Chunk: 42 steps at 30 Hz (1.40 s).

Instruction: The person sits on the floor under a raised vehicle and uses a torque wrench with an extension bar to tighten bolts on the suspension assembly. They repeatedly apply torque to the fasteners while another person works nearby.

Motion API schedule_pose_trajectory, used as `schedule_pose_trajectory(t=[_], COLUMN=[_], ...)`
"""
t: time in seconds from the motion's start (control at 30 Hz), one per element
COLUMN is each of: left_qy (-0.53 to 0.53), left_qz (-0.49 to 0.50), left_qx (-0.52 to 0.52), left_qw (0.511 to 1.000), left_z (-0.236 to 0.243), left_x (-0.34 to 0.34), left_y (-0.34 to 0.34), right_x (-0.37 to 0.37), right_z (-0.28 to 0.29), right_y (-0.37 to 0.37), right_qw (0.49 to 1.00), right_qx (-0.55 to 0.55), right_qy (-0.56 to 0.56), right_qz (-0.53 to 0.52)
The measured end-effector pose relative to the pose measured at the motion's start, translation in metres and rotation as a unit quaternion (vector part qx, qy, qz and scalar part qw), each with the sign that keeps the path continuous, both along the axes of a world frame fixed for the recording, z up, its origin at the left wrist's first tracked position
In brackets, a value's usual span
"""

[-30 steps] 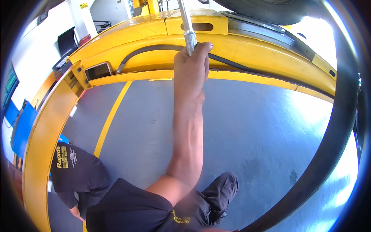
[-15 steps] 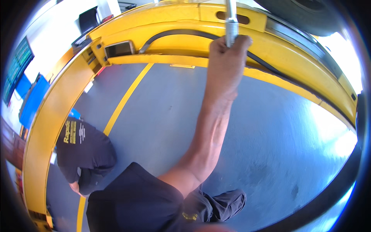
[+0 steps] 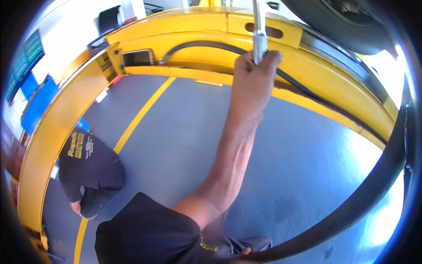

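My left hand (image 3: 256, 81) is closed around the lower end of a chrome wrench handle (image 3: 260, 42) with a knurled grip. Its shaft rises past the top of the picture, so the working end is hidden. Behind the hand lies a yellow steel beam (image 3: 198, 55) with a dark hose (image 3: 211, 44) running along it. At the lower edge, a small patch of skin that may be my right hand (image 3: 245, 251) shows beside a dark curved band (image 3: 351, 211), which looks like rubber. Its fingers cannot be made out.
A tyre (image 3: 343, 26) hangs at the upper right. Another person in a dark shirt (image 3: 94, 160) bends down at the left, inside a yellow side beam (image 3: 50, 136). A small dark-faced box (image 3: 137, 57) sits by the corner. The grey floor (image 3: 176, 127) bears a yellow line (image 3: 143, 116).
My left hand and the wrench handle sit slightly lower and further left in the picture. The view has shifted, and more of the dark curved band shows at the lower right.
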<state>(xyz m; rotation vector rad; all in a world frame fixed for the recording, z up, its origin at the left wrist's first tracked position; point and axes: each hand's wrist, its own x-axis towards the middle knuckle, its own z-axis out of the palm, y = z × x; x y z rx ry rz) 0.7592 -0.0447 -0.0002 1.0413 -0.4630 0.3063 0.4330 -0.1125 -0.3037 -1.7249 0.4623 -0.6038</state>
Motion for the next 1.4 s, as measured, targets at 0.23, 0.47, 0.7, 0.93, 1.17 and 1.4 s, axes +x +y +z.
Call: schedule_pose_trajectory(t=[0.23,0.47,0.7,0.93,1.17,1.4], left_qy=[0.032,0.024,0.024,0.03,0.051,0.075], left_qz=[-0.009,0.017,-0.013,-0.018,0.002,0.0], left_qx=[0.014,0.029,0.017,0.032,0.03,0.034], left_qw=[0.999,0.999,0.999,0.999,0.998,0.997], left_z=[0.005,0.008,0.013,0.015,0.016,0.011], left_x=[-0.005,-0.002,-0.006,-0.006,-0.007,-0.005], left_y=[0.003,-0.022,-0.02,-0.014,-0.023,-0.021], right_x=[0.082,0.1,0.048,0.055,0.056,0.066], right_z=[-0.009,-0.01,0.043,0.043,0.047,0.029], right_y=[0.01,0.023,0.016,0.029,0.029,0.015], right_qw=[0.994,0.992,0.996,0.986,0.98,0.977], right_qx=[-0.061,-0.066,0.086,-0.033,-0.043,-0.09], right_qy=[-0.079,-0.1,0.027,-0.064,-0.044,0.002], right_qz=[0.042,0.028,-0.025,-0.148,-0.191,-0.191])
